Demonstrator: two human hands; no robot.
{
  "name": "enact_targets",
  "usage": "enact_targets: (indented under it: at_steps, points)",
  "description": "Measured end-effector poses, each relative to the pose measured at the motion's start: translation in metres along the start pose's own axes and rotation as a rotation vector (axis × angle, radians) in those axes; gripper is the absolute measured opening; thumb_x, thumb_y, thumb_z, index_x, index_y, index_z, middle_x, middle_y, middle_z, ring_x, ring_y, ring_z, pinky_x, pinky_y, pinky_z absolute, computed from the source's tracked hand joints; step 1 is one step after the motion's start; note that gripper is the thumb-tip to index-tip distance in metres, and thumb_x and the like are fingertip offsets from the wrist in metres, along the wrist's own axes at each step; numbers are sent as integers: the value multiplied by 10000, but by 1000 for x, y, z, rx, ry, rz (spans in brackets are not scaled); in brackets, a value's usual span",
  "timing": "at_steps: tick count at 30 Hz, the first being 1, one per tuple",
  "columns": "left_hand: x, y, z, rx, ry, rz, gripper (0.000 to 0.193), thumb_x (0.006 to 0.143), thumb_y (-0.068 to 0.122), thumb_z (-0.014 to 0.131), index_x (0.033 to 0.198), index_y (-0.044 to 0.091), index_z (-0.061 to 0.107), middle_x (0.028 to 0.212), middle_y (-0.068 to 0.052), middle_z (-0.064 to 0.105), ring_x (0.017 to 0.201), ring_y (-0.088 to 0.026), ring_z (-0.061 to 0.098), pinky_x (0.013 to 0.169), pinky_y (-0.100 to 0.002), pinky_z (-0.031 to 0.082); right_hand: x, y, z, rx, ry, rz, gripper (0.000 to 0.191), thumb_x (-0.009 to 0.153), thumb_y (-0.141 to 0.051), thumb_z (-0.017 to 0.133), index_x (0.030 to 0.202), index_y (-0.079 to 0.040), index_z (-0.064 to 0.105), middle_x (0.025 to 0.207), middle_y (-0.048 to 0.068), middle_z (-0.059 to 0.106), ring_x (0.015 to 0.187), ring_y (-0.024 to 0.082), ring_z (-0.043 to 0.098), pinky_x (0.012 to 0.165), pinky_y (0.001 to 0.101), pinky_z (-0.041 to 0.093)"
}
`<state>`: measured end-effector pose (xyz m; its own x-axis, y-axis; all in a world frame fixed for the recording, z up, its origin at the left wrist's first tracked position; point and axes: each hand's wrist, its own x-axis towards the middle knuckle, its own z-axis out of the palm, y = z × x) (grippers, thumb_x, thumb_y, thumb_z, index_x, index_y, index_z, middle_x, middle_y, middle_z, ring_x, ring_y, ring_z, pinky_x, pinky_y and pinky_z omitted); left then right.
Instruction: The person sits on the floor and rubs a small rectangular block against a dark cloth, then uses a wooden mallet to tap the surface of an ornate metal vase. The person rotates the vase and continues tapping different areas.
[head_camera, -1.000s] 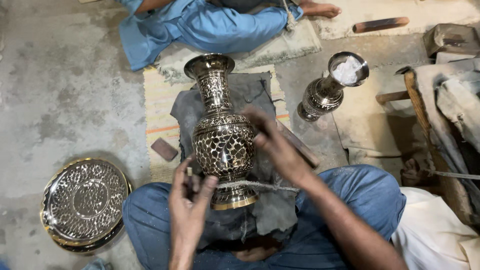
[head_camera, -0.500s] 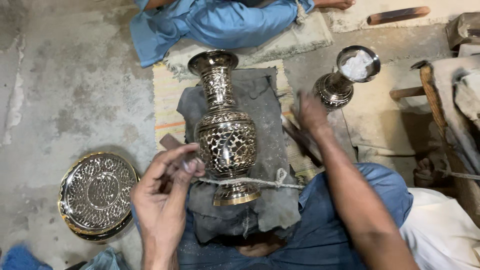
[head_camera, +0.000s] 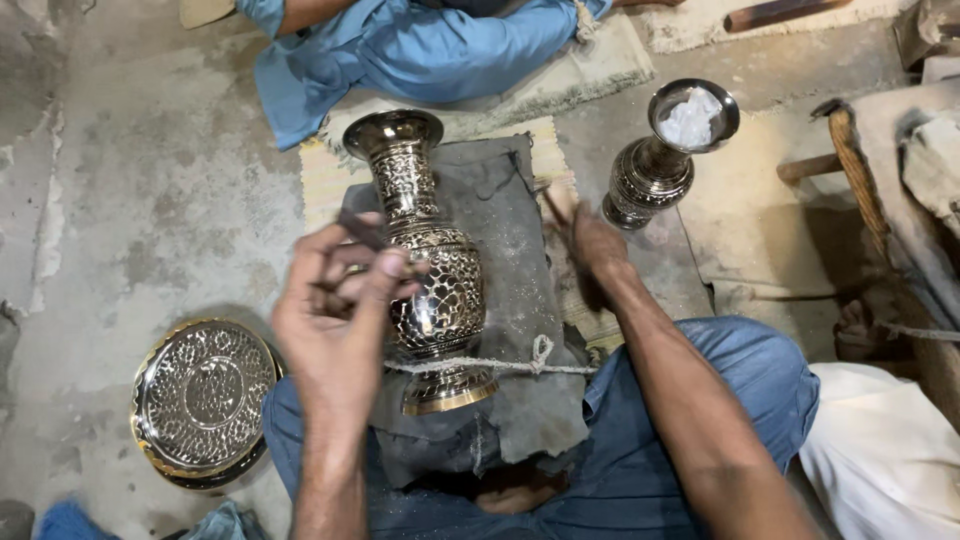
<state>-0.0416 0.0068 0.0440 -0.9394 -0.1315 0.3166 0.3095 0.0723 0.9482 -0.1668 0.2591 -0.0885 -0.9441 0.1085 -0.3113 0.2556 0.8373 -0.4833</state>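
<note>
1. Two engraved metal vases are showing: a large vase (head_camera: 430, 280) and a smaller vase (head_camera: 660, 165); one round tray (head_camera: 203, 400) is lying on the floor.
2. The large vase, dark with pierced patterning, is lying on grey cloth (head_camera: 510, 250) across the lap, a cord (head_camera: 500, 364) crossing its foot.
3. The left hand (head_camera: 335, 315) is pinching a thin tool (head_camera: 362, 232) against it; the right hand (head_camera: 590, 240) is blurring, grip unclear.

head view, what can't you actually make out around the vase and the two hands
- Left hand: it grips a thin dark tool, whose working tip is hidden behind the fingers.
- Right hand: motion-blurred, so any grip is unclear.
- Engraved vase: its left flank is covered by the left hand.
- Smaller vase: something white fills its mouth, too small to identify.
- Round engraved tray: its pattern is too fine to read.
</note>
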Motion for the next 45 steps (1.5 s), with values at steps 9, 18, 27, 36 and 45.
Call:
enact_targets:
  at_steps: [9,18,27,36,45]
  points:
    - [6,-1,13,227,48,22,238,929,56,784,1145,7,697,873,-90,783,787,-150,765,643,-265,624,-25,-26,-29,631,241,-502,655,939,-262,695,1374,-88,237,1240,244,536,876,326,716,732,534,675]
    - [2,4,29,429,60,151,314,942,75,768,1232,12,664,1060,-98,777,881,-132,790,673,-238,655,-66,-47,-89,-91,208,-689,851,867,-201,760,1597,-246,324,1132,162,725,948,310,732,921,435,604]
    - [4,4,20,-52,73,-15,311,961,21,736,1259,-7,651,926,-73,752,871,-119,770,766,-267,674,-76,-56,-112,-109,236,-826,636,851,-143,772,1376,-75,418,1152,204,676,962,353,728,855,474,633]
    - [-1,4,32,428,67,317,326,930,64,750,1238,14,658,1176,-169,723,974,-196,782,738,-295,633,-86,-74,-123,-306,446,-996,744,834,-143,814,1486,-115,459,1040,172,700,896,345,715,776,458,600]
    - [-3,-5,32,450,121,385,316,992,46,765,1274,-9,634,1085,-131,783,993,-181,798,802,-283,633,-94,-80,-144,-289,403,-1135,455,934,-148,785,1313,-88,539,1048,114,653,981,318,690,830,494,570]
